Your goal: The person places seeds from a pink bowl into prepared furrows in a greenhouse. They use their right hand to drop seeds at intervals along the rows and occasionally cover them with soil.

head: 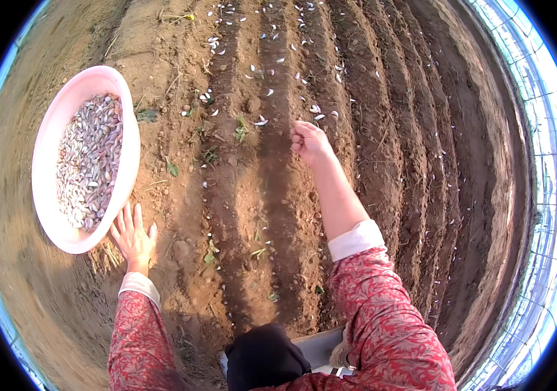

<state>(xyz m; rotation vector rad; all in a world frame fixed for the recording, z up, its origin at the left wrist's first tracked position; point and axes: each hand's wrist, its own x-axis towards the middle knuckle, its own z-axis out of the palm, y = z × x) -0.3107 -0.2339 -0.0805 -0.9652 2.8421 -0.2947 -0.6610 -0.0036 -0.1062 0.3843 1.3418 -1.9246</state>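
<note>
My left hand (134, 238) is spread on the soil, fingers apart, its fingertips at the lower edge of a pink plastic basin (131, 141). Garlic cloves (90, 161) fill much of the basin's bottom. Farther ahead, my right hand (311, 142) reaches out low over the furrowed soil with its fingers curled in. Whether a clove is inside those fingers is hidden. Just beyond it, to the left, a few pale cloves (261, 121) lie in a furrow; more cloves (315, 109) rest to its upper right.
Parallel furrows (371, 127) run away from me, with many cloves scattered along them. Small weeds (241, 129) and clods (254, 104) dot the ridges. My dark-clad knee (266, 359) is at the bottom, beside a grey object (317, 346). A plastic-sheet wall (549, 146) curves along the right.
</note>
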